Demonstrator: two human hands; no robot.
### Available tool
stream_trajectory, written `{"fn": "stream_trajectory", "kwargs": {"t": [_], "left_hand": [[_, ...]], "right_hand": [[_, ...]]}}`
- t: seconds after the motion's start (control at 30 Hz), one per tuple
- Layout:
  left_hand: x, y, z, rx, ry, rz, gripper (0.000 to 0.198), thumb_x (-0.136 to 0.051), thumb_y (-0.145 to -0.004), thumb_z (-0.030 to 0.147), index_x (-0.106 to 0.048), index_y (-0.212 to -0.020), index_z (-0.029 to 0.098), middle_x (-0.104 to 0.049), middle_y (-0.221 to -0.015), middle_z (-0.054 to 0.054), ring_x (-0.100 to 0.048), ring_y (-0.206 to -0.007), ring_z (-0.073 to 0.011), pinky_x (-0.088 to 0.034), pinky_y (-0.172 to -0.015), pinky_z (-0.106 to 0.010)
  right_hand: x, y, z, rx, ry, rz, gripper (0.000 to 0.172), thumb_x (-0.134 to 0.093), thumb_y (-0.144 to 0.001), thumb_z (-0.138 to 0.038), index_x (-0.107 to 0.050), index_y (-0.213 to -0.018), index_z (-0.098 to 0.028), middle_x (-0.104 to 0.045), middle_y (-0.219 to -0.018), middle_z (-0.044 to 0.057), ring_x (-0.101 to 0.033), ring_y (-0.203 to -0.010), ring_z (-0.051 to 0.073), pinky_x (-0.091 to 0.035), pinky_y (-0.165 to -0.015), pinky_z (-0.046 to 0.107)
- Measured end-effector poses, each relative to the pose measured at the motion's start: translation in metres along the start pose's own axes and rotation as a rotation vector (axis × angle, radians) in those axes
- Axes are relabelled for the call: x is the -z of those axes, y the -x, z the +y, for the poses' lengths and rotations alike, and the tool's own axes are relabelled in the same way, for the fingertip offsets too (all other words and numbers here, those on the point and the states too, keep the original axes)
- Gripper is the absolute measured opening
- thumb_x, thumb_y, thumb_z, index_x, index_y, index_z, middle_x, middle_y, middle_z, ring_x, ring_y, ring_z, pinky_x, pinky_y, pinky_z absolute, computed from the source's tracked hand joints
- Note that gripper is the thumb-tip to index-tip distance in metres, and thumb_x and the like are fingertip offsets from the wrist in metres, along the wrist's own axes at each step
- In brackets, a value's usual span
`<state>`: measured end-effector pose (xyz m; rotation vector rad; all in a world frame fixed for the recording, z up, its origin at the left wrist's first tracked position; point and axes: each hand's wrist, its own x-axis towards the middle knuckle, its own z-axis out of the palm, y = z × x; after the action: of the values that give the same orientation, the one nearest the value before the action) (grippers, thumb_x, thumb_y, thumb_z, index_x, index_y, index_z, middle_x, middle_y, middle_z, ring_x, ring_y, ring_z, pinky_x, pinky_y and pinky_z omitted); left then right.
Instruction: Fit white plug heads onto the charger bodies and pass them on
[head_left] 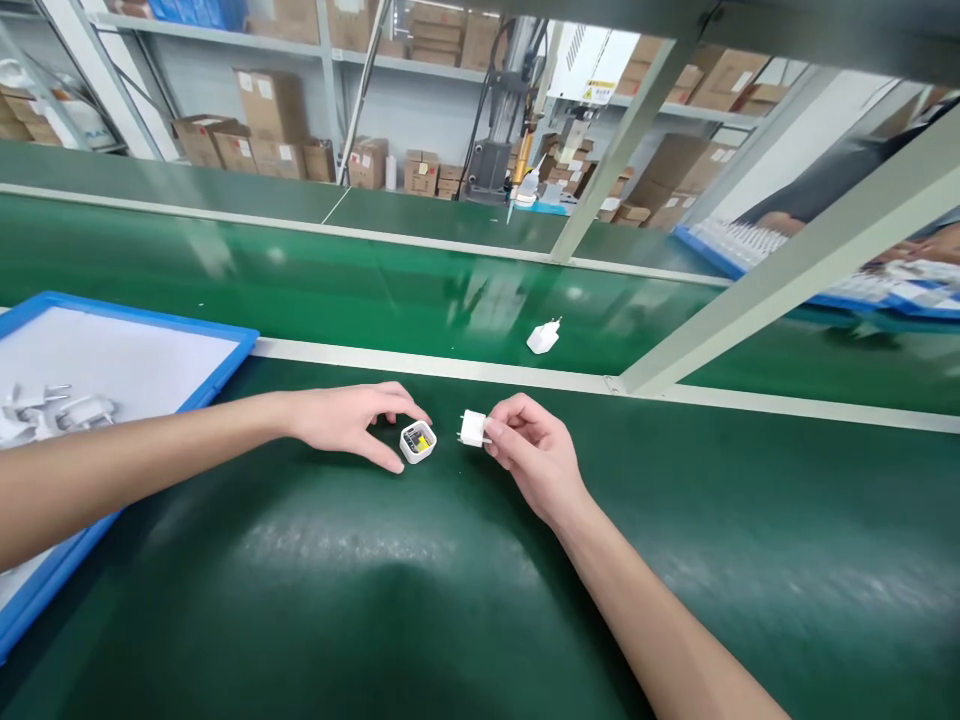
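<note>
On the green work surface stands a small white charger housing (418, 442), its open top showing yellow and dark parts inside. My left hand (358, 420) curves around its left side with thumb and fingers apart; whether a fingertip touches it I cannot tell. Just to the right, my right hand (534, 450) pinches a white plug cover (472, 428) between thumb and fingers. Thin metal pins stick out from the cover's left side. A short gap separates the cover from the housing.
A blue-rimmed tray (225, 385) with several white plug parts lies at left. Beyond a pale rail, a white charger (544, 336) rests on the green conveyor belt (360, 290). A metal post (787, 260) slants across the right. A person's arm (817, 185) is at another tray, far right.
</note>
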<state>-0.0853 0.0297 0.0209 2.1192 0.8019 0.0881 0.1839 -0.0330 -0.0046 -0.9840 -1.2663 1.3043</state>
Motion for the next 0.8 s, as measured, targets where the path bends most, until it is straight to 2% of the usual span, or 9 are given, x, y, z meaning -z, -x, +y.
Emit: {"fn": "stream_trajectory", "kwargs": {"t": [0.1,0.17,0.27,0.33,0.43,0.57,0.63,0.7,0.8], "left_hand": [[-0.018,-0.02,0.004,-0.075,0.068,0.071,0.042,-0.076,-0.081,0.049,-0.069,-0.114,0.024,-0.06,-0.114,-0.004,-0.058,-0.104,-0.0194,-0.047,-0.088,-0.03],[-0.031,-0.04,0.013,-0.104,0.042,0.15,0.038,-0.077,-0.078,0.049,-0.067,-0.103,0.021,-0.062,-0.102,-0.003,-0.057,-0.098,-0.0196,-0.044,-0.083,-0.03],[-0.047,-0.069,0.026,-0.142,0.017,0.267,0.034,-0.076,-0.078,0.048,-0.059,-0.088,0.02,-0.061,-0.09,0.0,-0.055,-0.089,-0.0188,-0.041,-0.075,-0.029],[-0.053,-0.083,0.029,-0.175,0.026,0.318,0.034,-0.076,-0.077,0.046,-0.056,-0.083,0.02,-0.061,-0.086,0.001,-0.055,-0.085,-0.0181,-0.04,-0.073,-0.029],[-0.058,-0.094,0.025,-0.232,0.039,0.337,0.034,-0.077,-0.077,0.046,-0.056,-0.082,0.02,-0.061,-0.085,0.002,-0.056,-0.083,-0.0173,-0.039,-0.072,-0.029],[-0.059,-0.096,0.017,-0.258,0.037,0.33,0.031,-0.075,-0.079,0.046,-0.057,-0.085,0.021,-0.062,-0.086,0.002,-0.055,-0.086,-0.0178,-0.039,-0.076,-0.03],[-0.059,-0.096,0.015,-0.265,0.035,0.332,0.031,-0.074,-0.08,0.047,-0.056,-0.086,0.021,-0.063,-0.088,0.002,-0.055,-0.088,-0.0184,-0.039,-0.079,-0.03],[-0.059,-0.096,0.014,-0.275,0.045,0.33,0.031,-0.073,-0.08,0.048,-0.056,-0.086,0.022,-0.063,-0.088,0.002,-0.055,-0.088,-0.0188,-0.039,-0.08,-0.031],[-0.06,-0.096,0.014,-0.279,0.049,0.325,0.031,-0.073,-0.08,0.047,-0.055,-0.085,0.022,-0.062,-0.085,0.002,-0.055,-0.086,-0.0189,-0.039,-0.079,-0.031]], "right_hand": [[-0.004,0.001,-0.004,-0.073,-0.18,-0.016,0.038,-0.089,-0.073,-0.035,-0.055,-0.069,-0.019,-0.051,-0.062,-0.005,-0.043,-0.055,0.007,-0.03,-0.051,0.022],[-0.006,0.001,-0.006,-0.085,-0.263,-0.026,0.041,-0.088,-0.074,-0.032,-0.05,-0.069,-0.019,-0.044,-0.061,-0.007,-0.039,-0.055,0.007,-0.028,-0.05,0.021],[-0.002,-0.002,-0.007,-0.04,-0.264,0.037,0.043,-0.085,-0.075,-0.028,-0.043,-0.069,-0.02,-0.037,-0.062,-0.009,-0.03,-0.051,0.005,-0.025,-0.048,0.021],[0.006,-0.005,-0.006,-0.024,-0.178,0.08,0.043,-0.085,-0.075,-0.03,-0.043,-0.072,-0.021,-0.038,-0.066,-0.008,-0.029,-0.051,0.005,-0.026,-0.047,0.021],[0.02,-0.008,-0.008,-0.002,0.065,0.095,0.036,-0.082,-0.078,-0.037,-0.048,-0.082,-0.024,-0.043,-0.072,-0.006,-0.04,-0.055,0.008,-0.035,-0.049,0.023],[0.031,-0.007,-0.015,0.095,0.581,-0.012,0.021,-0.071,-0.087,-0.037,-0.058,-0.095,-0.023,-0.054,-0.083,0.0,-0.051,-0.068,0.013,-0.045,-0.06,0.028],[0.034,-0.007,-0.019,0.078,0.794,-0.08,0.017,-0.067,-0.091,-0.038,-0.063,-0.097,-0.022,-0.061,-0.087,0.002,-0.053,-0.07,0.014,-0.045,-0.063,0.029],[0.036,-0.008,-0.021,0.015,0.834,-0.102,0.02,-0.067,-0.092,-0.041,-0.065,-0.1,-0.022,-0.065,-0.088,0.003,-0.055,-0.072,0.015,-0.046,-0.064,0.03],[0.04,-0.009,-0.019,-0.068,0.625,-0.073,0.026,-0.07,-0.09,-0.047,-0.068,-0.101,-0.023,-0.064,-0.082,0.001,-0.055,-0.068,0.014,-0.045,-0.061,0.029]]}}
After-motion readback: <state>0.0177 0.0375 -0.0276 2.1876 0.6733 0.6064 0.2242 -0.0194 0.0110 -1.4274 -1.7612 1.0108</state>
